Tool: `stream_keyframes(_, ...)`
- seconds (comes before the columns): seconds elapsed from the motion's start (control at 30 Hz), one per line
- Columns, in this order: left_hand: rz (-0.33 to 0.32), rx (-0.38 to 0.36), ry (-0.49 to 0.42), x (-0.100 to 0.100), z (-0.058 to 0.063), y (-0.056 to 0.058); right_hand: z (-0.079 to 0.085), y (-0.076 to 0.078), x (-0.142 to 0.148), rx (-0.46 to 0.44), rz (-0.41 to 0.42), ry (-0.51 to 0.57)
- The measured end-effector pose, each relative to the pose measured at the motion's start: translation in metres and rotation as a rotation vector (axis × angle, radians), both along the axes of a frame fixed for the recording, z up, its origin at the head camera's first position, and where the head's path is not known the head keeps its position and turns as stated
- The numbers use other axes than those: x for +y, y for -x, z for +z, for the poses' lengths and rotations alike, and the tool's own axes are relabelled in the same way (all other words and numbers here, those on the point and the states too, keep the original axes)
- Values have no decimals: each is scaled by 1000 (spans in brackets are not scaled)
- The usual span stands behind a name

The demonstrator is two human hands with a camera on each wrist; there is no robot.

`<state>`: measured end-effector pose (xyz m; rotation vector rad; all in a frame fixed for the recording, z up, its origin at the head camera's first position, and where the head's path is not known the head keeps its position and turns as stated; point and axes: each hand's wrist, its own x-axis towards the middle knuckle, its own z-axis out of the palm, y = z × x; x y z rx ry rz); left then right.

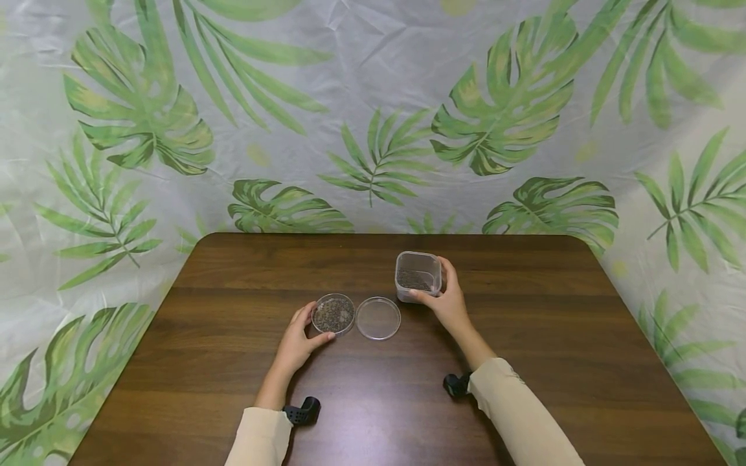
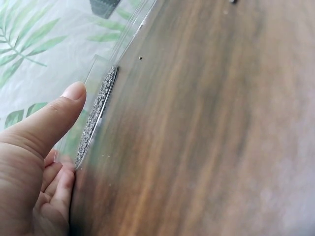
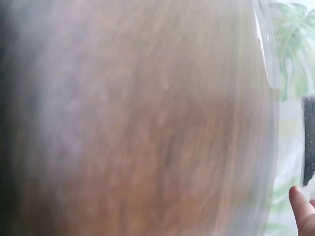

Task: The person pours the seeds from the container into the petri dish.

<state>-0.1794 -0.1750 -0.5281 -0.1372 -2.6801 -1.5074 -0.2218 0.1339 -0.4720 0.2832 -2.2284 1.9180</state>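
A round clear petri dish [image 1: 344,331] sits on the table, a layer of dark grey-brown granules [image 1: 332,313] inside it. My left hand [image 1: 294,345] holds this dish from its left side, thumb at the near rim and fingers round the far side. A clear, square plastic container [image 1: 405,296] with dark granules at its bottom is in my right hand [image 1: 450,309], gripped between thumb and fingers. In the right wrist view the container [image 3: 309,140] is raised off the table, and only a fingertip shows beside it. Between the two vessels lies a shallow round clear dish or lid [image 1: 379,318].
The brown wooden table [image 1: 524,349] has rounded far corners. Behind it hangs a leaf-patterned cloth [image 1: 384,84]. A loose granule [image 2: 140,58] lies on the wood near the dish. Each wrist wears a black camera mount, the left one [image 1: 304,411] close above the table.
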Motion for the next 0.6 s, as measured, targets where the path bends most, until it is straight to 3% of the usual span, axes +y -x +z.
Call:
stream_keyframes(0.2,1,-1,0,0,-1,0,-7,2,12,-13,-30,-2)
stream_keyframes(0.43,4,1,1,0,-2,0,-31,12,32,-41,-81,-41)
stream_keyframes(0.6,3,6,-1,0,-2,0,-37,11,40,-38,-91,-64)
